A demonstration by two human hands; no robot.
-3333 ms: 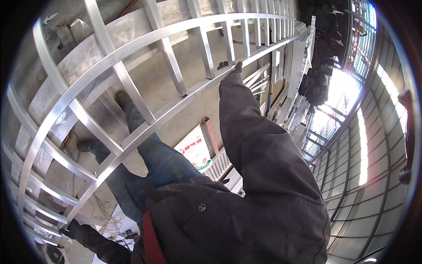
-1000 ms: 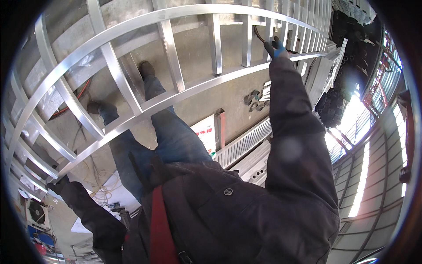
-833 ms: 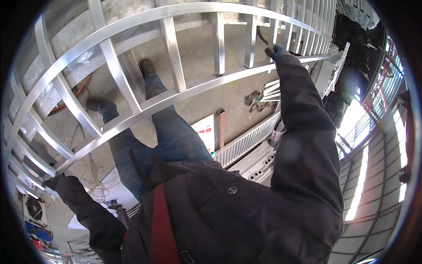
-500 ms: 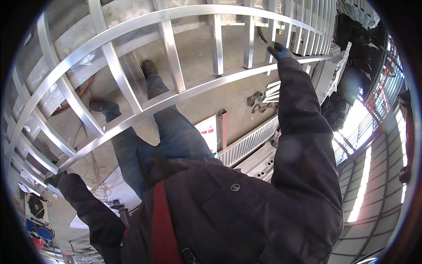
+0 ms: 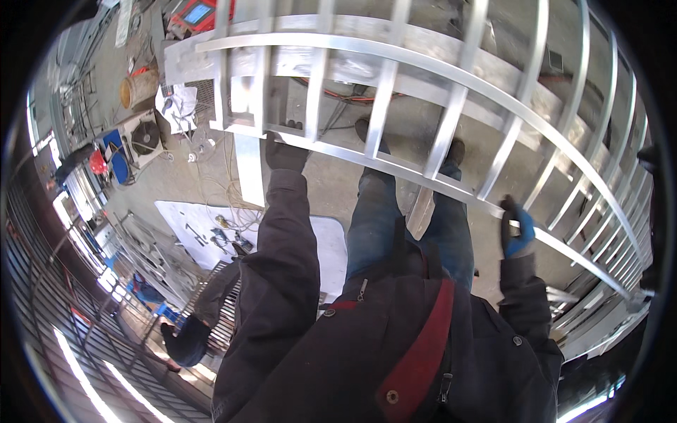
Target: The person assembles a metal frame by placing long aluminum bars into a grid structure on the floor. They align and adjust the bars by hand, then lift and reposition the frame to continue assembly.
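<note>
A long silver metal railing frame [image 5: 416, 176], two rails joined by several square bars, stretches across in front of my legs. My left hand [image 5: 285, 151], in a dark glove, is closed round the near rail close to the frame's left end; its fingertips show just beyond the rail. Farther right on the same rail is my right hand [image 5: 520, 229], in a blue and dark glove. Its fingers curl over the rail, and their undersides are hidden.
Beyond the frame lies a wide metal beam [image 5: 296, 62]. A white board [image 5: 328, 247] with cords and a power tool [image 5: 224, 236] is on the floor at left. Another person [image 5: 190, 338] is at the lower left. A fan unit [image 5: 146, 137] stands farther left.
My view has swung to the left, bringing the frame's left end and another person into sight. My right arm is less stretched out, with its hand nearer my body. Both hands stay at the frame.
</note>
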